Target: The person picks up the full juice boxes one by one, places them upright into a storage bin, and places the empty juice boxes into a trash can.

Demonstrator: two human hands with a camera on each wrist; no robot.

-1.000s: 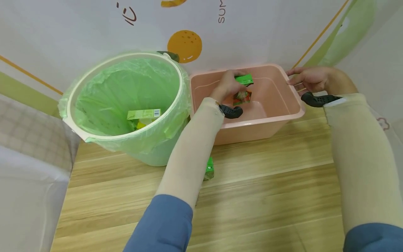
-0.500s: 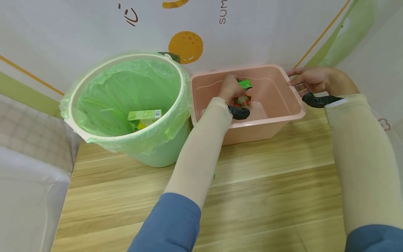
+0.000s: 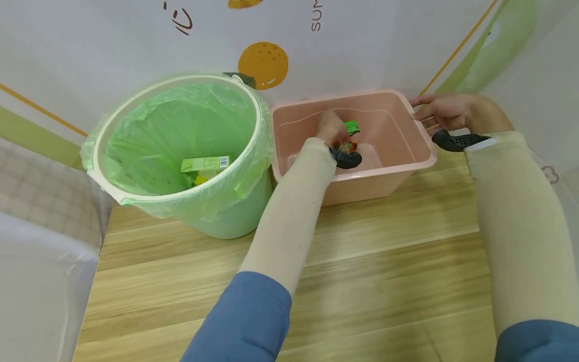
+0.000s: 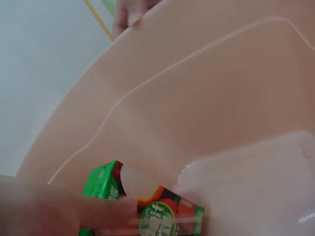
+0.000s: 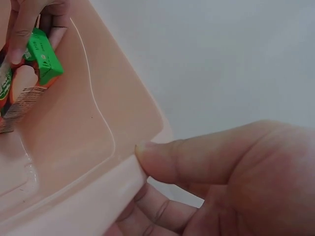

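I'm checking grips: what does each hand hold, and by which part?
Left hand: the carton, near its green side. Right hand: the pink basin, by its rim.

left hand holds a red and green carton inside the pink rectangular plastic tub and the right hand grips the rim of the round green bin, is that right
Not quite: the right hand grips the rim of the pink rectangular plastic tub, not the round green bin, as the right wrist view shows. The rest stands.
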